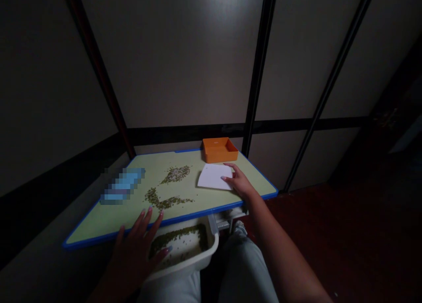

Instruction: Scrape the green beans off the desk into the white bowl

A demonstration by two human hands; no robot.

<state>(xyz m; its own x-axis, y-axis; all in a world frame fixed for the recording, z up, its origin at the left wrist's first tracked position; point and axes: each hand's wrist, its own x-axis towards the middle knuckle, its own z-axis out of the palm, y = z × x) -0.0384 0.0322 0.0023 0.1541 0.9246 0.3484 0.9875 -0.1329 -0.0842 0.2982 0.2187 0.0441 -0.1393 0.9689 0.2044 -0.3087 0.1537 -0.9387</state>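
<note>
My right hand [238, 180] grips the right side of a white card [215, 176], thumb on top and fingers behind it, just above the table. My left hand [140, 237] has its fingers spread over the near edge of the table and the rim of a white tub [213, 246]; it holds nothing. Greenish seed-like bits lie on the table in a far pile [178, 174] and a near curved pile [166, 202]. More of these bits line the inside of the tub, whose left part my left hand hides.
An orange open box [220, 153] stands at the table's back right corner. A blurred-out bluish object [122, 186] lies at the left. The pale yellow table [108, 224] has a blue rim and stands near a panelled wall. My legs are below the tub.
</note>
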